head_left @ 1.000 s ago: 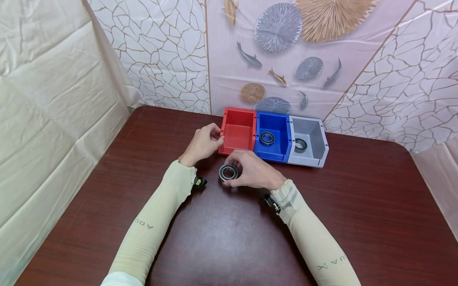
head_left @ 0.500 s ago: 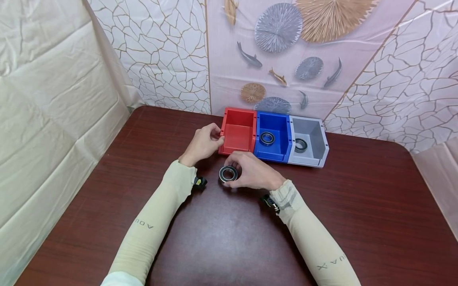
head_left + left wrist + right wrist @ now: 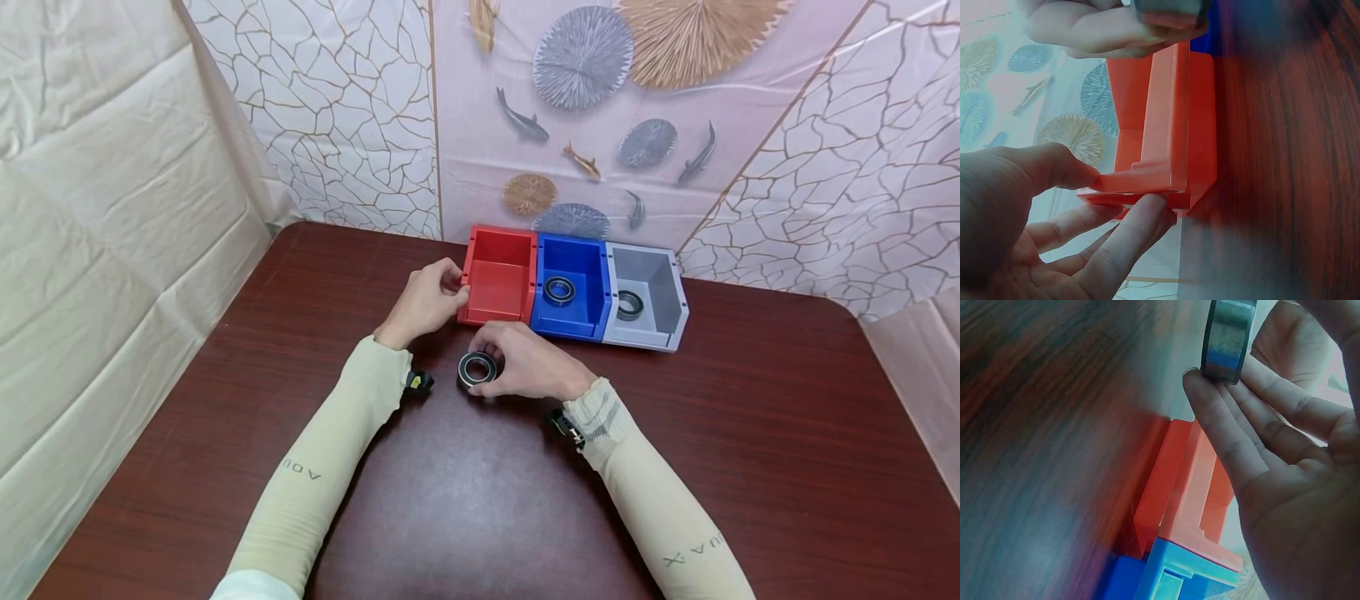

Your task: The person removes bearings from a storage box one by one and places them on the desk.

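My right hand (image 3: 536, 362) grips a ball bearing (image 3: 466, 377) by its outer edge, just in front of the red bin (image 3: 497, 287). In the right wrist view the bearing (image 3: 1229, 344) shows edge-on between thumb and fingers; part of the thumb is out of frame. The left hand (image 3: 424, 304) pinches the red bin's left wall, with the thumb on its rim and the fingers underneath or outside, as the left wrist view of the bin (image 3: 1169, 125) shows. One bearing (image 3: 559, 302) lies flat in the blue bin (image 3: 570, 327). Another bearing (image 3: 638, 307) leans in the grey bin (image 3: 663, 292).
The three bins stand side by side near the back of the dark wooden table (image 3: 480, 500). A patterned cloth backdrop (image 3: 360, 108) hangs right behind them. At the left hangs a plain pale cloth (image 3: 112, 250).
My right hand has shifted slightly toward me with the bearing, a little farther from the bins. The left hand stays on the red bin.
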A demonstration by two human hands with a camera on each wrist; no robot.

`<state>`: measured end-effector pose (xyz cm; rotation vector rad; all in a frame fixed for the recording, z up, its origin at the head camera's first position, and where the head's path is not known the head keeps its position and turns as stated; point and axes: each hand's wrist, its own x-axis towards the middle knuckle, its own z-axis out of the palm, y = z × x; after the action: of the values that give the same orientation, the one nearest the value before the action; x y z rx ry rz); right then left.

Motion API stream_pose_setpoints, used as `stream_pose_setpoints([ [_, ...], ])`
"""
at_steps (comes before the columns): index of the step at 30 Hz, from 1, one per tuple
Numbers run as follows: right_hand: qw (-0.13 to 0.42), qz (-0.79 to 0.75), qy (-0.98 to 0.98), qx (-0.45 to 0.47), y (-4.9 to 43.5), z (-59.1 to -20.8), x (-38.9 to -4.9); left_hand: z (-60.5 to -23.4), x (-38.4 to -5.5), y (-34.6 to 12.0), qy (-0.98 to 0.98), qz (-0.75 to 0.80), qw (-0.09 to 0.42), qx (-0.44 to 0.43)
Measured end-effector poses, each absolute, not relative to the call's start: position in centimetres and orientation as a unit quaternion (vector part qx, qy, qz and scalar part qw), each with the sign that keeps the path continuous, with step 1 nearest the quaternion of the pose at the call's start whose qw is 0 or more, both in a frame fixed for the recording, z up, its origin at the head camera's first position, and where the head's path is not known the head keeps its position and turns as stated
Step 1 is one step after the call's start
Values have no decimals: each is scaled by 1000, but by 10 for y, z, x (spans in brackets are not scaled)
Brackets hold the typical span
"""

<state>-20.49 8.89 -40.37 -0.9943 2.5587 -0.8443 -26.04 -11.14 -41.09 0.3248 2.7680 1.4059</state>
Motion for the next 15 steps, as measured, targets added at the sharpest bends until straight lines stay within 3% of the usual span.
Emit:
stream_pose_setpoints([
  [15, 127, -280, 884, -353, 88, -407, -203, -411, -260, -112, 889, 446, 12, 104],
])
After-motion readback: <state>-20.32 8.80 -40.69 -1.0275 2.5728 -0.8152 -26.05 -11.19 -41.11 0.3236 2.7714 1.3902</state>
